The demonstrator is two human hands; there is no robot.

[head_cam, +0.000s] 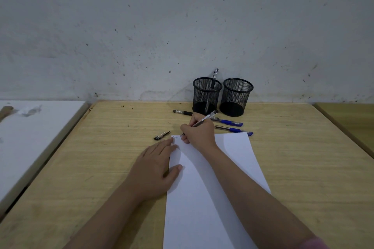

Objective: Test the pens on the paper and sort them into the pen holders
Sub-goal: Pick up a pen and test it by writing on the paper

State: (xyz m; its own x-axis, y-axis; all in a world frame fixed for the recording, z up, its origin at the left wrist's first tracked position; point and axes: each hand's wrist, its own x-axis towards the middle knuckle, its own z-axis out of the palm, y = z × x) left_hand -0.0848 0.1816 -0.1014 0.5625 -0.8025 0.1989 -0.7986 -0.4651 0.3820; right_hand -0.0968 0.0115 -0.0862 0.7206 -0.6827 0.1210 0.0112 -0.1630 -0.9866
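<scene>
A white sheet of paper (232,153) lies on the wooden desk. My right hand (199,132) grips a black pen (206,118), its tip on the paper's top left corner beside a small scribble (175,137). My left hand (155,168) rests flat on the paper's left edge, fingers straight. Two black mesh pen holders stand at the wall: the left holder (206,95) has one pen (213,79) in it, the right holder (235,97) looks empty. Two blue-capped pens (228,121) (235,130) and a black pen (182,112) lie loose near the holders.
A black pen cap (162,135) lies on the desk (101,147) left of the paper's corner. A white board (30,137) adjoins the desk on the left, and another wooden surface (352,119) on the right. The grey wall rises just behind the holders.
</scene>
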